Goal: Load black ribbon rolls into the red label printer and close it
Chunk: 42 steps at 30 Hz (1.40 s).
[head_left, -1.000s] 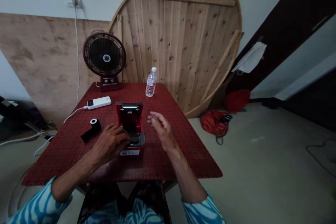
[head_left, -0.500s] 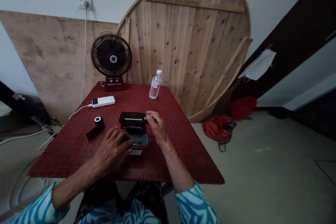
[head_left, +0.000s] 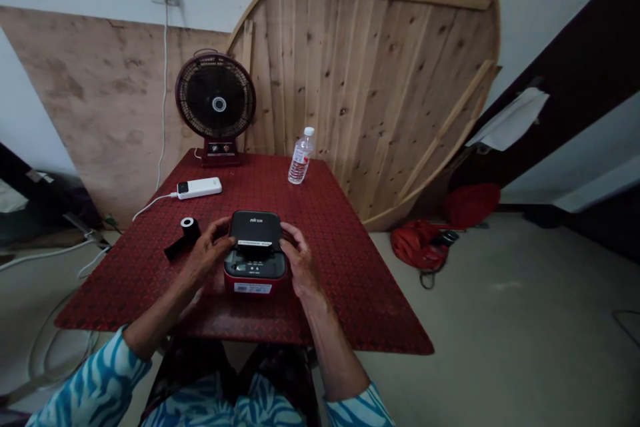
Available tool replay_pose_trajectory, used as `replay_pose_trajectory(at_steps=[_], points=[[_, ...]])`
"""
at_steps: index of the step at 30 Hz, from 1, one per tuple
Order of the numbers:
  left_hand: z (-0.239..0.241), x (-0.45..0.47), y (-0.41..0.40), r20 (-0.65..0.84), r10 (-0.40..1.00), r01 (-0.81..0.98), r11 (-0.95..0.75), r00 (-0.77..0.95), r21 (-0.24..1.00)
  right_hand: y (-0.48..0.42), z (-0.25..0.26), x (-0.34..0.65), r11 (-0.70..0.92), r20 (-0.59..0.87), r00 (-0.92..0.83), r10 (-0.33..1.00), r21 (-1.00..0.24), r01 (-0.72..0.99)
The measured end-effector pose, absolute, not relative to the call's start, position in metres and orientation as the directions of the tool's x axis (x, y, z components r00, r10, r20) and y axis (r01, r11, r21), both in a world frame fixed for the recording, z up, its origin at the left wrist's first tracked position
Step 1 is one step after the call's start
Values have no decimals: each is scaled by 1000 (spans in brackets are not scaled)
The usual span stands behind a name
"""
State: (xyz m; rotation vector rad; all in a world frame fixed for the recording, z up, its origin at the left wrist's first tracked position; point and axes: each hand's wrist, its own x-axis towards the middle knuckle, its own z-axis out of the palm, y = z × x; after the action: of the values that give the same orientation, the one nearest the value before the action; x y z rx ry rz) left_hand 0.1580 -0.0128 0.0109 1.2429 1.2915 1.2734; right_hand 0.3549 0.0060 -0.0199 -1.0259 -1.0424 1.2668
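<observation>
A small black and red label printer (head_left: 257,265) sits on the table in front of me, with pale lettering on its black lid and a white sticker on its red side. The lid lies down over the body. My left hand (head_left: 213,245) grips the printer's left edge, fingers curled round it. On the opposite edge, my right hand (head_left: 299,255) holds it with bent fingers and thumb. Left of the printer stands a black roll (head_left: 189,227) with a white core, its loose strip lying on the tabletop.
The table (head_left: 345,280) has a red patterned cover. Towards its back are a white power bank (head_left: 200,187) with a cable, a dark red fan (head_left: 219,107) and a clear water bottle (head_left: 301,157). A round wooden board (head_left: 370,80) leans on the wall. A red bag (head_left: 417,245) lies on the floor.
The printer's lid has come down over its open compartment. My left hand has left the inside and moved to the left edge; my right hand stays at the right side.
</observation>
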Motion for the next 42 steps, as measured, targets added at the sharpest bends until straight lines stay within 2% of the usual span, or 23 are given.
replay_pose_trajectory(at_steps=[5, 11, 16, 18, 22, 31, 38, 42], points=[[12, 170, -16, -85, 993, -139, 74, -78, 988, 5, -21, 353, 41, 38, 18, 999, -975, -218], [14, 173, -23, -71, 996, -244, 55, -59, 968, 1, -15, 348, 79, 71, 41, 997, -963, -259], [5, 167, -32, -151, 988, -440, 147, 26, 886, -8, -41, 344, -9, -49, 91, 995, -918, -397], [5, 167, -35, -141, 990, -471, 134, 22, 872, -12, -53, 342, -10, -83, 142, 986, -893, -449], [10, 169, -36, -146, 989, -464, 115, -32, 878, -17, -64, 339, 4, -96, 198, 976, -891, -454], [2, 165, -29, -160, 987, -422, 154, 22, 893, -21, -62, 341, 9, -74, 200, 977, -924, -383], [-1, 167, -30, -146, 988, -374, 115, -55, 920, -23, -56, 339, -37, -124, 170, 978, -898, -438], [-4, 167, -29, -159, 985, -362, 122, -73, 924, -22, -59, 340, -20, -102, 183, 978, -915, -403]])
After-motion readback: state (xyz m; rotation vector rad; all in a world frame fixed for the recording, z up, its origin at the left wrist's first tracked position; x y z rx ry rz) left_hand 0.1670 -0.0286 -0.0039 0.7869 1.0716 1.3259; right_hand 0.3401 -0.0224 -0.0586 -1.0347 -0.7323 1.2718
